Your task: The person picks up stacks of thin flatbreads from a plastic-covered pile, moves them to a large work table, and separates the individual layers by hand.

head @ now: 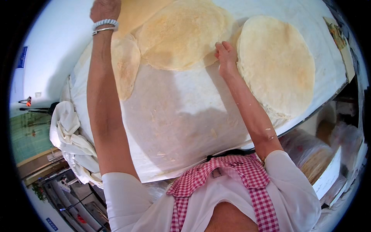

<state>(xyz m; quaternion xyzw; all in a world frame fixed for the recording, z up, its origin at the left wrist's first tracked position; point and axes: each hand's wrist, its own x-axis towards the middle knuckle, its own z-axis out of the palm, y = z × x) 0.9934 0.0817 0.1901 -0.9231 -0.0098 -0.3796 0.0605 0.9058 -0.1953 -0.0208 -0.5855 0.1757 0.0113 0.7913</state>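
Thin round flatbreads lie on a table covered with white cloth. My left hand, with a coiled band and a bangle at the wrist, reaches to the top edge beside a yellowish sheet; its fingers are cut off or hidden. My right hand has its fingers bent at the lower right rim of the middle flatbreads; whether it pinches a rim is unclear. Just right of that hand lies a stack of pale round flatbreads. A narrow, browned flatbread piece lies beside my left forearm.
Bunched white cloth hangs at the table's left corner. Crumbs and flakes are scattered on the near cloth. Below the right edge stand plastic-wrapped goods and a white box. A shelf rack is at the lower left.
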